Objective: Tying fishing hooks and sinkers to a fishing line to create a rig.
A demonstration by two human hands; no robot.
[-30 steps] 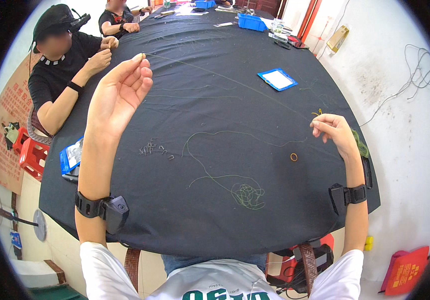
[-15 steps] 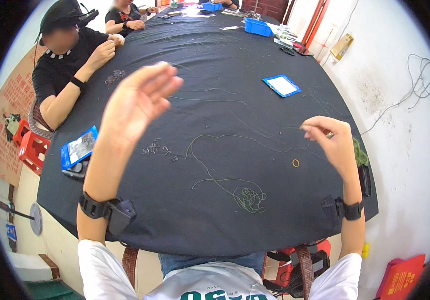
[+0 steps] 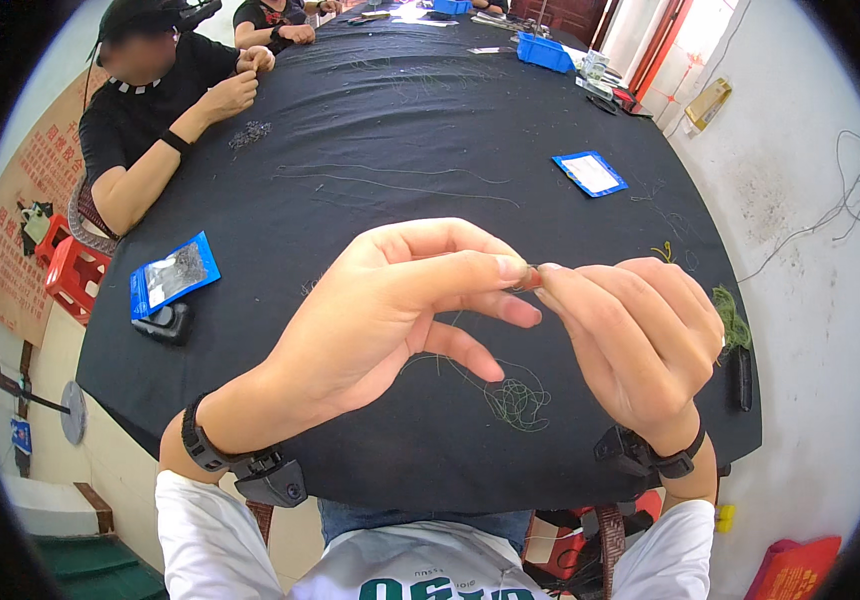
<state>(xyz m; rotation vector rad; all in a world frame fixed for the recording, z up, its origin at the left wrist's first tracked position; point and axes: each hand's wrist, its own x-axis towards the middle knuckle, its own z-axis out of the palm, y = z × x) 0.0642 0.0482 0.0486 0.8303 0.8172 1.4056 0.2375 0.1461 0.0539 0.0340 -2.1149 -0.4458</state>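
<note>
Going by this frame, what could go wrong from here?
1. The left hand and right hand pinch a small item, too small to identify; it might slip and be hard to spot on the black cloth.
2. The green tangle could knot tighter if its line were pulled.

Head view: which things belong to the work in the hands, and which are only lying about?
Likely in the job: small thin item, unclear what, pinched by left hand and right hand; tangled green line.
Apparently lying about: white-and-blue packet; blue tray.
</note>
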